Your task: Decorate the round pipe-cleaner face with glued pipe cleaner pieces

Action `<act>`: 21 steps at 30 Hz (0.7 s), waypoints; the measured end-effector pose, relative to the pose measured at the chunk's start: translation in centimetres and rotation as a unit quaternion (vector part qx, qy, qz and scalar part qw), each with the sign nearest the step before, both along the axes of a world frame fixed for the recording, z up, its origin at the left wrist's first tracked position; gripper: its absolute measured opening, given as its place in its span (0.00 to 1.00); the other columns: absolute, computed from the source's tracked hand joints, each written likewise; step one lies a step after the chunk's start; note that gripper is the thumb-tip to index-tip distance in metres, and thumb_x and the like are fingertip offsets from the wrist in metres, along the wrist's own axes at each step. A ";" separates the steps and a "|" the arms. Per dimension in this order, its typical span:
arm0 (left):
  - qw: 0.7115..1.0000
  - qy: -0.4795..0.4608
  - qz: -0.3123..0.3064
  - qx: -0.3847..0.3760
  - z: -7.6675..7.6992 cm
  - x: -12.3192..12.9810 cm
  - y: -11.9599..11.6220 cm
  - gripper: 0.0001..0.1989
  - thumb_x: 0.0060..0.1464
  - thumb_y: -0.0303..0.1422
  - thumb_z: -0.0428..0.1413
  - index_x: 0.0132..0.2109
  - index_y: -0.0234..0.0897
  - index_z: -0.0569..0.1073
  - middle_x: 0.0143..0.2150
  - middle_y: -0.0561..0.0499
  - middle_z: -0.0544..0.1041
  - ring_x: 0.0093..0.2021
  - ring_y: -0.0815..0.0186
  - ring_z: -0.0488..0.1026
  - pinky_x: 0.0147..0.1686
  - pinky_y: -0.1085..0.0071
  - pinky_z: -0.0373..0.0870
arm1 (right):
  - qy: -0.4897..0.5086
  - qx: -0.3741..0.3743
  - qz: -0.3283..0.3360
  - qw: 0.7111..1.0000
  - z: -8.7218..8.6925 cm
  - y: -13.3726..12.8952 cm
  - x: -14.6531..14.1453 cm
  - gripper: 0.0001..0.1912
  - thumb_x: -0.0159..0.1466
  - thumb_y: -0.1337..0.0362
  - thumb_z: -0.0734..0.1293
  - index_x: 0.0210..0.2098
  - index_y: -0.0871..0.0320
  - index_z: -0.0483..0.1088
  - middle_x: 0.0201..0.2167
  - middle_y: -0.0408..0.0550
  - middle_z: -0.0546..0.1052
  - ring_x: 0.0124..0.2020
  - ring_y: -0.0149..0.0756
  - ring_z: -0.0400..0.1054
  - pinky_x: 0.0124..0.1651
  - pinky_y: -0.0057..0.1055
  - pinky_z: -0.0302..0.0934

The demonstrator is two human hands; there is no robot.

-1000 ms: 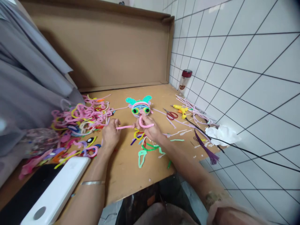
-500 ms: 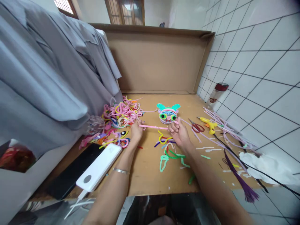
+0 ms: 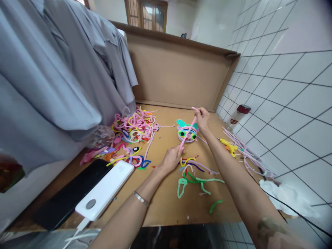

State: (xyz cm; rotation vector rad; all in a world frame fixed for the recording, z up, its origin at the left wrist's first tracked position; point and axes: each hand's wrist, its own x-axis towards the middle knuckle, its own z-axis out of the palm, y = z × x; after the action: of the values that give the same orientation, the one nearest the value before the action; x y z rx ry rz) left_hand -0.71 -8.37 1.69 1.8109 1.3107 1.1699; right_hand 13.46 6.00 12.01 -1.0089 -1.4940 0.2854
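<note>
A pink pipe cleaner (image 3: pixel 188 133) is stretched on a slant between my two hands. My left hand (image 3: pixel 173 158) is closed on its lower end, near the middle of the table. Farther back and to the right, my right hand (image 3: pixel 202 119) pinches the upper end, with a short tip sticking out past the fingers. Behind the strand sits a round, colourful animal face (image 3: pixel 187 133) with green ears and yellow-green eyes, partly covered by the strand. Yellow, blue and green pipe cleaner pieces (image 3: pixel 192 178) lie in front of it.
A tangled pipe cleaner pile (image 3: pixel 137 124) lies at the left, behind a white power bank (image 3: pixel 106 188) and a black phone (image 3: pixel 75 193). At the right are a yellow glue gun (image 3: pixel 228 147), lilac strands (image 3: pixel 249 155), a red-lidded jar (image 3: pixel 239 116) and white tissue (image 3: pixel 285 197). Cardboard (image 3: pixel 178 72) stands behind.
My right hand has moved up and away, and my left hand has moved right and nearer. The pink strand, level before, now slants across the animal face. The camera view has tilted.
</note>
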 end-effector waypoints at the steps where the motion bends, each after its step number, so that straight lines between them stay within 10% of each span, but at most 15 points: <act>1: 1.000 -0.025 -0.004 -0.010 0.1 0.3 0.0 0.17 0.61 0.41 0.44 0.34 0.38 0.73 0.18 0.55 0.64 0.20 0.68 0.62 0.26 0.72 0.59 | -0.014 0.008 -0.007 1.000 0.0 0.3 -0.2 0.15 0.63 0.60 0.61 0.21 0.56 0.61 0.19 0.38 0.64 0.25 0.29 0.58 0.31 0.28 0.52; 14: 0.961 -0.256 -0.074 -0.075 -1.6 1.8 1.3 0.27 0.55 0.56 0.46 0.32 0.35 0.70 0.18 0.60 0.54 0.19 0.73 0.55 0.24 0.74 0.62 | 0.014 0.023 -0.079 0.996 1.4 0.4 -2.5 0.19 0.65 0.56 0.60 0.20 0.55 0.58 0.19 0.37 0.60 0.25 0.32 0.56 0.33 0.29 0.52; 21: 0.883 -0.450 0.036 -0.126 -0.3 0.1 2.2 0.24 0.52 0.55 0.51 0.33 0.36 0.67 0.15 0.61 0.55 0.14 0.75 0.52 0.16 0.77 0.47 | -0.008 0.110 0.112 0.988 3.3 -4.9 -6.6 0.19 0.68 0.50 0.56 0.38 0.56 0.71 0.35 0.46 0.74 0.39 0.36 0.69 0.46 0.36 0.62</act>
State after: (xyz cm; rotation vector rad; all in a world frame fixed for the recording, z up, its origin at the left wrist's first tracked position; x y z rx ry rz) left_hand -0.63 -6.18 1.35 0.8219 0.8967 1.5215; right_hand 6.81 1.14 15.28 -0.6703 -1.6173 0.2638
